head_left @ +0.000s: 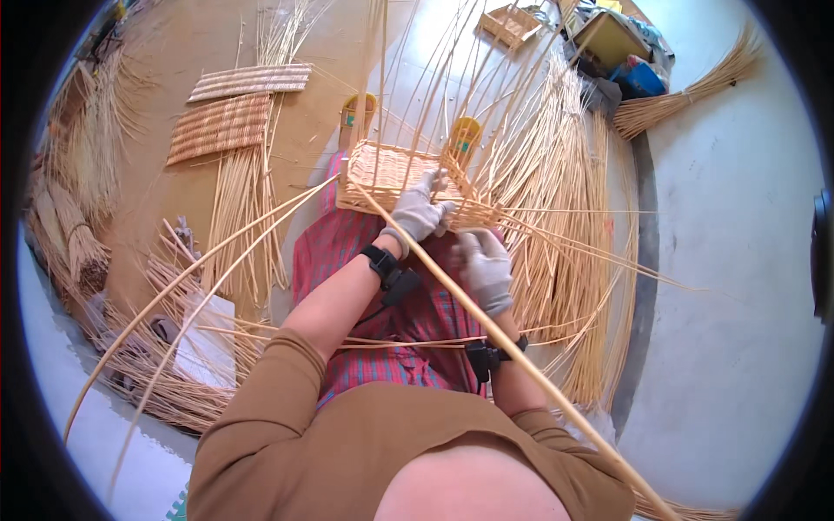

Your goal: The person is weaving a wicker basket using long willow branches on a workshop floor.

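A rectangular wicker basket (395,167), partly woven, rests across my lap, with long upright canes (443,65) rising from its sides. My left hand (419,210), in a light grey glove, grips the basket's near wall toward the right, its fingers reaching over the inside. Just below the near right corner is my right hand (486,269), also gloved. Motion blurs its fingers, and whether they hold a strand cannot be made out. Several thin strands (591,249) stick out right from that corner. One thick cane (512,352) slants from the basket's left corner down past my right forearm.
Loose canes (556,226) lie in a big heap to the right. Woven mats (221,126) sit at the left, above more canes. A tied cane bundle (695,95) and a blue container (638,78) stand at the far right. Another small basket (510,28) is at the back.
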`<act>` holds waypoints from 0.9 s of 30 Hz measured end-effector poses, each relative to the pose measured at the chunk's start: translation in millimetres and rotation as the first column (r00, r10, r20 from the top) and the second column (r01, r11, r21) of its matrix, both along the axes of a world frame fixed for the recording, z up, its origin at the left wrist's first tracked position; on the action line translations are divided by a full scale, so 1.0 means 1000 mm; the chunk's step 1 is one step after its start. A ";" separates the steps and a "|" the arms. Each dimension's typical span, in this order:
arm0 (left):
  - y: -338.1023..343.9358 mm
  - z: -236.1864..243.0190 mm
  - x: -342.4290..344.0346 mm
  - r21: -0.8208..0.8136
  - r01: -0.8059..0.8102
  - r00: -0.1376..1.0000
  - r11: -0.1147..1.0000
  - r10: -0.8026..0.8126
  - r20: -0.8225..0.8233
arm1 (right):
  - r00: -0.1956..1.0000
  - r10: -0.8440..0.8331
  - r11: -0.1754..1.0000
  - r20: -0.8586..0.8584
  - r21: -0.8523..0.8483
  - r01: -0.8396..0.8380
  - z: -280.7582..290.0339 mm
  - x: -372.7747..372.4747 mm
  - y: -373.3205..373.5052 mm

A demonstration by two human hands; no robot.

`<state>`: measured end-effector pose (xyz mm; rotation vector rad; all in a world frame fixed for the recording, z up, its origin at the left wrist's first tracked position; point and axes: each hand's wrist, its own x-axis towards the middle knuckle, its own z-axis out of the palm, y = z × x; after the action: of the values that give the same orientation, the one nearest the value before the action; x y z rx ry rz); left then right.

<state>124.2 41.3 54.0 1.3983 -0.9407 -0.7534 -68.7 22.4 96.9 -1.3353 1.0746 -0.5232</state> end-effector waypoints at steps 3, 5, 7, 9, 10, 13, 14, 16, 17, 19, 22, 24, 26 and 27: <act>0.053 -0.023 0.001 -0.103 0.041 0.866 0.994 -0.087 -0.492 | 0.930 0.295 0.687 -0.218 -0.628 -0.365 0.024 0.074 0.054; 0.093 -0.039 0.011 -0.213 -0.102 0.759 0.972 -0.062 -0.648 | 0.878 0.302 0.435 -0.371 -0.766 -0.473 0.042 0.121 0.091; 0.129 -0.051 0.023 -0.073 -0.271 0.904 0.960 0.228 -0.363 | 0.887 0.334 0.306 -0.317 -0.854 -0.421 0.052 0.155 0.122; 0.144 -0.056 0.039 -0.023 -0.373 0.918 0.927 0.366 -0.153 | 0.917 0.239 0.139 -0.319 -0.923 -0.358 0.058 0.178 0.137; 0.146 -0.056 0.046 -0.022 -0.389 0.917 0.921 0.385 -0.101 | 0.898 0.224 0.133 -0.380 -0.900 -0.414 0.060 0.186 0.141; 0.134 -0.052 0.068 -0.041 -0.378 0.926 0.925 0.377 -0.022 | 0.908 0.198 0.120 -0.368 -0.911 -0.395 0.068 0.203 0.130; 0.129 -0.050 0.072 -0.045 -0.370 0.929 0.928 0.369 -0.019 | 0.855 0.130 0.098 -0.502 -0.852 -0.515 0.072 0.209 0.124; 0.121 -0.047 0.079 -0.052 -0.350 0.937 0.935 0.350 -0.017 | 0.908 0.144 0.065 -0.393 -0.912 -0.405 0.081 0.214 0.110; 0.118 -0.046 0.083 -0.051 -0.344 0.939 0.938 0.343 -0.019 | 0.920 0.206 0.114 -0.335 -0.925 -0.362 0.086 0.213 0.105; 0.119 -0.047 0.086 -0.053 -0.331 0.944 0.942 0.330 -0.018 | 0.904 0.330 0.225 -0.270 -0.908 -0.353 0.089 0.205 0.104; 0.124 -0.051 0.085 -0.052 -0.324 0.946 0.944 0.324 -0.009 | 0.859 0.498 0.099 -0.119 -0.976 -0.192 0.077 0.183 0.119; 0.129 -0.053 0.083 -0.048 -0.320 0.947 0.946 0.320 -0.006 | 0.873 0.474 0.008 -0.111 -0.991 -0.130 0.063 0.175 0.131; 0.133 -0.055 0.079 -0.032 -0.323 0.946 0.946 0.323 -0.011 | 0.907 0.377 0.028 -0.188 -0.976 -0.214 0.051 0.181 0.138; 0.134 -0.055 0.076 -0.029 -0.322 0.947 0.946 0.322 -0.004 | 0.919 0.333 0.045 -0.213 -0.970 -0.241 0.048 0.189 0.138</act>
<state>200.2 175.6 -0.7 1.4802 -0.6959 -0.4903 120.3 160.6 144.7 -2.6725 0.1445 -1.0785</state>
